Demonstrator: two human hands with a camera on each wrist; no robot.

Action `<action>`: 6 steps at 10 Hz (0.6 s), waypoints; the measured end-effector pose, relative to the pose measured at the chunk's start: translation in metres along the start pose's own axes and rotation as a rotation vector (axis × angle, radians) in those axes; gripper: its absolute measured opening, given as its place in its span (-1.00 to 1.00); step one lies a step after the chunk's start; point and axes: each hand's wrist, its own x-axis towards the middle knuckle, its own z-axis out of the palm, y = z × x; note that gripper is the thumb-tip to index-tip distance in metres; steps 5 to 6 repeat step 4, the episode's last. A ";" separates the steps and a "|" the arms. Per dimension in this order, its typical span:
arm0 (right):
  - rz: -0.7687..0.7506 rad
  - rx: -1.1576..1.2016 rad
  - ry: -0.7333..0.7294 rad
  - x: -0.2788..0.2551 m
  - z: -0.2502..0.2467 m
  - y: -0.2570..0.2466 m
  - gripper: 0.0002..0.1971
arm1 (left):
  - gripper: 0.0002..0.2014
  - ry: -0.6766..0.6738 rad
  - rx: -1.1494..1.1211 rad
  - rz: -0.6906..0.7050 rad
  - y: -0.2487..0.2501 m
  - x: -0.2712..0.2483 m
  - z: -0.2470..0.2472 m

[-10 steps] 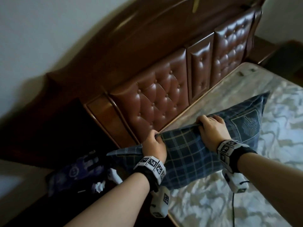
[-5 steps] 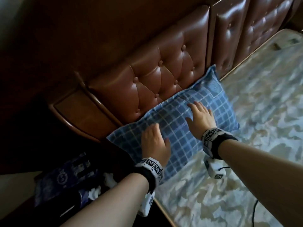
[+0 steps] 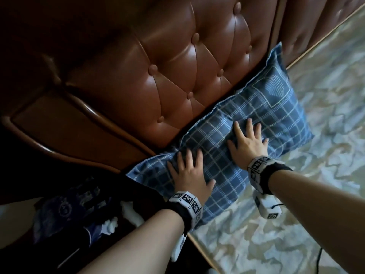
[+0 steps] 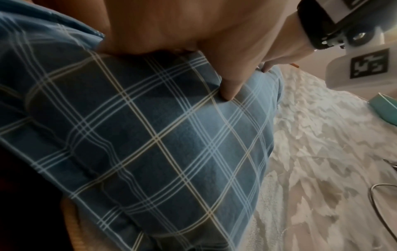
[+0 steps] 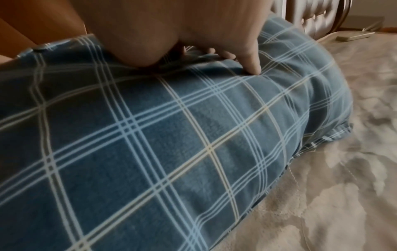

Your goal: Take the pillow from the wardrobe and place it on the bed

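A blue plaid pillow (image 3: 256, 119) lies flat on the pale patterned bed (image 3: 296, 214), its long edge against the brown tufted headboard (image 3: 187, 66). My left hand (image 3: 187, 171) presses palm-down on the pillow's near-left end with fingers spread. My right hand (image 3: 246, 139) presses flat on the pillow's middle in the same way. In the left wrist view the pillow (image 4: 150, 144) fills the frame under my left hand (image 4: 214, 68). The right wrist view shows the pillow (image 5: 193, 144) dented under my right hand (image 5: 225, 51).
The bed's wooden side rail (image 3: 205, 254) runs along the near left. Beside it on the floor lies a dark blue bag (image 3: 65, 210) with white scraps. A black cable (image 3: 319, 262) trails over the bedding. A teal object (image 4: 384, 108) sits far off on the bed.
A second ago both hands gripped the pillow's top edge and held it up. They have set it down against the headboard and now press flat on it.
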 end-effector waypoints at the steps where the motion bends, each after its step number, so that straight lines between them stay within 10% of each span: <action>1: -0.007 0.026 0.002 -0.001 -0.003 0.001 -0.35 | -0.02 -0.017 -0.002 -0.001 -0.001 0.001 -0.004; 6: -0.002 0.036 -0.088 -0.028 -0.071 0.002 -0.35 | -0.22 -0.062 -0.081 0.043 0.006 -0.014 -0.080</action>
